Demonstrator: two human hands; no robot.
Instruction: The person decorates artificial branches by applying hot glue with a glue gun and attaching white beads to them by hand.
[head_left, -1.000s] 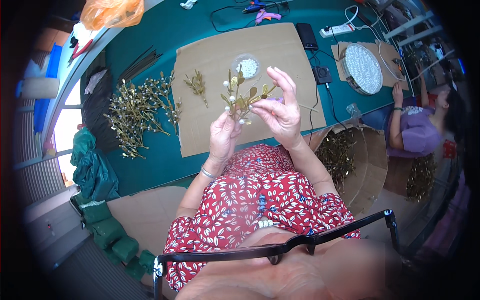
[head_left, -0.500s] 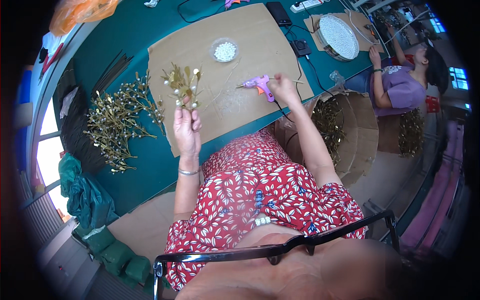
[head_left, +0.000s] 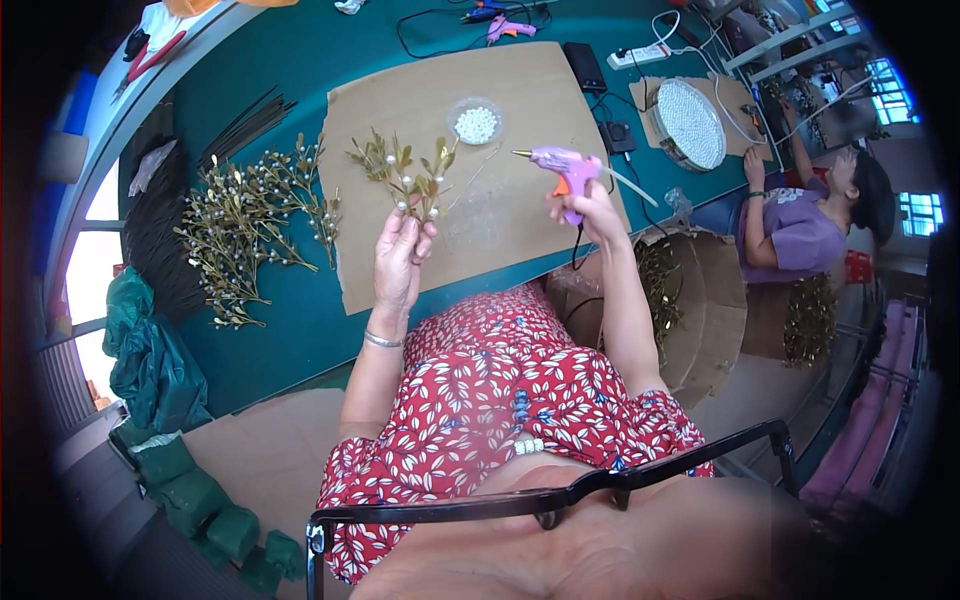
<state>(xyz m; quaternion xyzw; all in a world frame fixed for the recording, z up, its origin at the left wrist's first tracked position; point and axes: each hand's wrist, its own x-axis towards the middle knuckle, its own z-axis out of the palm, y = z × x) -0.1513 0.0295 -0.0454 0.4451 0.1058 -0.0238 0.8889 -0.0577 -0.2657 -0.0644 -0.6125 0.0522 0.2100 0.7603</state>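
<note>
Between the fingertips of my left hand is an artificial leaf sprig with gold-green leaves and a few white beads. My right hand is wrapped round the handle of a purple glue gun with an orange trigger. Its brass nozzle points left, toward the sprig but apart from it, and a whitish glue stick juts from its back. Beyond both hands, a clear bowl of white beads stands on a cardboard sheet. Thin stem-like bits lie on the sheet below the bowl.
Several beaded sprigs lie left on the green table, near dark wire stems. At the far right are a round tray of white beads, a power strip and a co-worker. A cardboard box holds more sprigs beside me.
My right hand has taken hold of the glue gun and lifted it off the cardboard, upright. The sprig in my left hand has shifted right and spread out. The view has shifted slightly.
</note>
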